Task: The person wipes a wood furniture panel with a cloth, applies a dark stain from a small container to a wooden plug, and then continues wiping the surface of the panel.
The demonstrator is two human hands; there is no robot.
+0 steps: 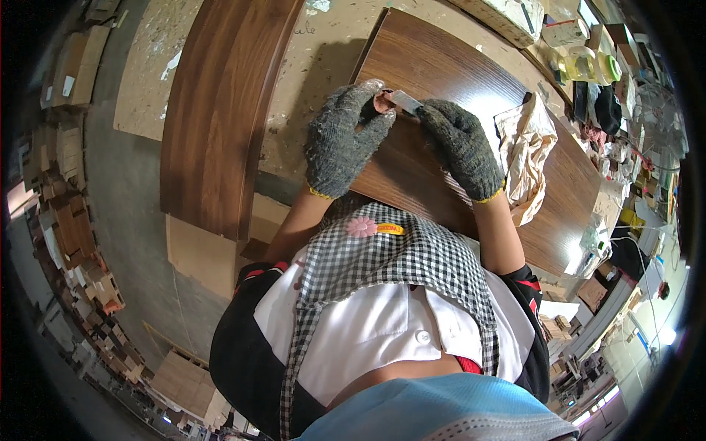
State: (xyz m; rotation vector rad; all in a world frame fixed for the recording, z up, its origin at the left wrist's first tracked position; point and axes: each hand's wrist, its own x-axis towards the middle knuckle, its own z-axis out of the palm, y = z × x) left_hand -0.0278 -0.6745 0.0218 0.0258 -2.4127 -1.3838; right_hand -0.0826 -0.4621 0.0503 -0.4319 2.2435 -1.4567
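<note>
My left hand (344, 138) wears a grey knitted glove and pinches a small brownish lump (383, 101) at its fingertips. In a matching glove, my right hand (462, 147) grips a thin pale strip-like tool (405, 101) whose tip meets that lump. Both hands hover over the near-left edge of a dark wood-grain panel (441, 66) lying on a speckled bench (316, 66). A crumpled beige cloth (528, 151) lies on the panel just right of my right hand.
A second long dark wood panel (220, 110) lies to the left. Bottles and clutter (588, 62) crowd the bench's far right. Stacked wood offcuts (70, 213) line the floor at left. Plain boards (198, 253) lean below the bench.
</note>
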